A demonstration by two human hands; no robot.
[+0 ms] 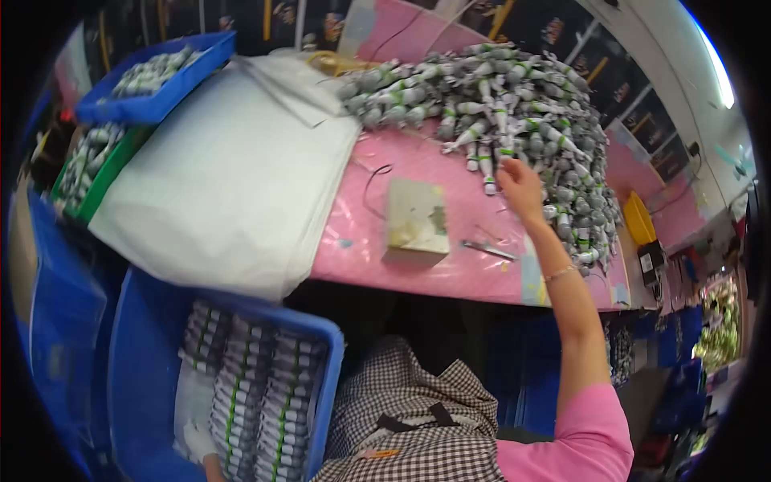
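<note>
A large heap of small grey-and-white figurines with green bands (562, 145) covers the far right of the pink table. My right hand (522, 190) reaches to its near edge, fingers closed around the end of one figurine (506, 145). Down at the lower left, a blue bin (331, 353) holds figurines of the same kind in neat rows (237, 394). My left hand (198, 442), which looks white as if gloved, is inside this bin beside the left row. Its fingers are too small and blurred to make out.
A grey block (416, 217) stands on the pink table (345, 265), with a pen-like metal tool (490, 251) to its right. White sheeting (233, 169) covers the table's left. Beyond it are a blue tray (210, 58) and a green tray (100, 189) of figurines. A yellow container (638, 218) sits far right.
</note>
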